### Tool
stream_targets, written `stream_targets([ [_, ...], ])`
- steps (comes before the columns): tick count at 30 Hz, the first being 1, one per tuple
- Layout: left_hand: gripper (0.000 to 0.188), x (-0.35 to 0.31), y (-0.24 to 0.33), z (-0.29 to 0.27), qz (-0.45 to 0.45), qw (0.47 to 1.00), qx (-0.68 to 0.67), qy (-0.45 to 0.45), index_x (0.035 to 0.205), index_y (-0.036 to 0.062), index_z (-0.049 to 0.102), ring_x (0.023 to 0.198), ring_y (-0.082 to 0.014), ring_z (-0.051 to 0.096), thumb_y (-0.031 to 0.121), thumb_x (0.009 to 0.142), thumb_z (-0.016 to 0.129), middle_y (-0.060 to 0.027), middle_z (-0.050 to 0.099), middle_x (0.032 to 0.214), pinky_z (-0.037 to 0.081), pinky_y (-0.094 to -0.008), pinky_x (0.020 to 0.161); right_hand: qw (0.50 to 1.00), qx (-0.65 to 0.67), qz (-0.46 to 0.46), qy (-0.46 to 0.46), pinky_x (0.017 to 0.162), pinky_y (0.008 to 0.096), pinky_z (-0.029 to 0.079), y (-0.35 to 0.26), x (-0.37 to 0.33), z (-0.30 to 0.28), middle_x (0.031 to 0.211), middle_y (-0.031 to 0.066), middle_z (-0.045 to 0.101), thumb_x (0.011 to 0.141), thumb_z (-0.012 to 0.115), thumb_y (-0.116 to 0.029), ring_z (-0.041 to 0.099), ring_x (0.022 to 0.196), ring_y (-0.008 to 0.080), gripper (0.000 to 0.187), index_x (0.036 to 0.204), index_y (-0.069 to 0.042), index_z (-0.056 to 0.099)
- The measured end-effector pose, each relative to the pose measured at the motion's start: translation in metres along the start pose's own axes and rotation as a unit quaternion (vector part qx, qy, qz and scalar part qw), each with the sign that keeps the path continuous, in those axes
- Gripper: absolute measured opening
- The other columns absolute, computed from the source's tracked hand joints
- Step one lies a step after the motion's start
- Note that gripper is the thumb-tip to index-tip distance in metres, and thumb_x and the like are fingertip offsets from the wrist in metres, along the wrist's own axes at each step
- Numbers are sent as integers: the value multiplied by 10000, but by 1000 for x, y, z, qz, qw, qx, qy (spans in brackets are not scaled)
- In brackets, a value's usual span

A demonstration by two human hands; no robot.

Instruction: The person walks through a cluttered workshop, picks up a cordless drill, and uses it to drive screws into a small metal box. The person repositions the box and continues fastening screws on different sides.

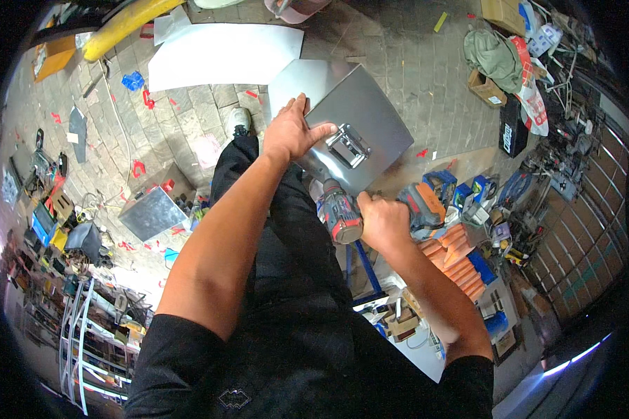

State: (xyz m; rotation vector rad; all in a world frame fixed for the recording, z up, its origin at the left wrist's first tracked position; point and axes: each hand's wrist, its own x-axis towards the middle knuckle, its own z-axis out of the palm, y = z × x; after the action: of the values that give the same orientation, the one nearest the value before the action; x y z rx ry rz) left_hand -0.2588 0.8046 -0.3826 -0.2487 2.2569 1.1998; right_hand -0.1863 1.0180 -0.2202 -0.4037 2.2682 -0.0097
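A shiny sheet-metal box (377, 105) stands tilted in front of me. A bright rectangular metal fitting, perhaps a latch or handle (357, 154), sits on its face. My left hand (291, 130) grips the box's left edge, thumb stretched over the face and touching near the fitting. My right hand (384, 222) is wrapped round the handle of a red and grey cordless drill (342, 218). An orange and black battery pack (424, 207) shows beyond that hand. The drill's front end points at the lower left part of the box; whether its tip touches is hidden.
A white sheet (223, 56) lies on the paved floor beyond the box. Another metal box (154, 211) rests at left among red scraps. Orange corrugated pieces (454, 255) and blue containers are at right, near a black case (513, 129). A yellow tube (129, 26) crosses the far left.
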Motion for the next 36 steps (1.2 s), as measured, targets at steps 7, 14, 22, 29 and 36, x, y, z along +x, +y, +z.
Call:
stream_targets([
  [7, 981, 1, -2, 0, -12, 1000, -7, -22, 1329, -41, 534, 1200, -418, 591, 699, 735, 785, -229, 639, 1229, 483, -472, 1025, 985, 126, 110, -43, 718, 528, 558, -10, -7, -3, 893, 209, 735, 763, 782, -363, 709, 819, 448, 380, 1006, -94, 667],
  [14, 940, 1, -5, 6, 16, 999, 25, 39, 1267, -11, 556, 1167, -414, 602, 718, 718, 783, -220, 648, 1169, 489, -479, 1003, 901, 326, 285, 15, 795, 461, 558, -33, -18, 48, 923, 215, 735, 811, 830, -314, 724, 890, 380, 375, 1006, -23, 699],
  [22, 1054, 1, 1, -1, -1, 1000, 12, 1, 1373, -60, 508, 1222, -410, 585, 728, 723, 770, -241, 639, 1240, 472, -466, 1046, 860, 419, 291, 28, 822, 473, 560, -45, -21, 53, 954, 228, 739, 830, 811, -323, 721, 925, 410, 409, 1079, -20, 695],
  [29, 1057, 2, -5, 5, 9, 1000, 24, 18, 1368, -65, 506, 1242, -423, 575, 738, 728, 761, -258, 628, 1265, 466, -465, 1058, 979, 136, 147, -22, 728, 533, 546, -21, -15, 14, 849, 210, 725, 767, 799, -356, 720, 884, 413, 391, 986, -76, 636],
  [36, 976, 2, -6, 3, 2, 1000, -5, -10, 1292, -37, 537, 1190, -428, 592, 717, 722, 784, -252, 634, 1220, 481, -476, 1018, 996, -71, -53, 20, 608, 428, 566, 3, 3, -2, 748, 113, 696, 814, 643, -140, 725, 698, 304, 93, 892, -92, 624],
])
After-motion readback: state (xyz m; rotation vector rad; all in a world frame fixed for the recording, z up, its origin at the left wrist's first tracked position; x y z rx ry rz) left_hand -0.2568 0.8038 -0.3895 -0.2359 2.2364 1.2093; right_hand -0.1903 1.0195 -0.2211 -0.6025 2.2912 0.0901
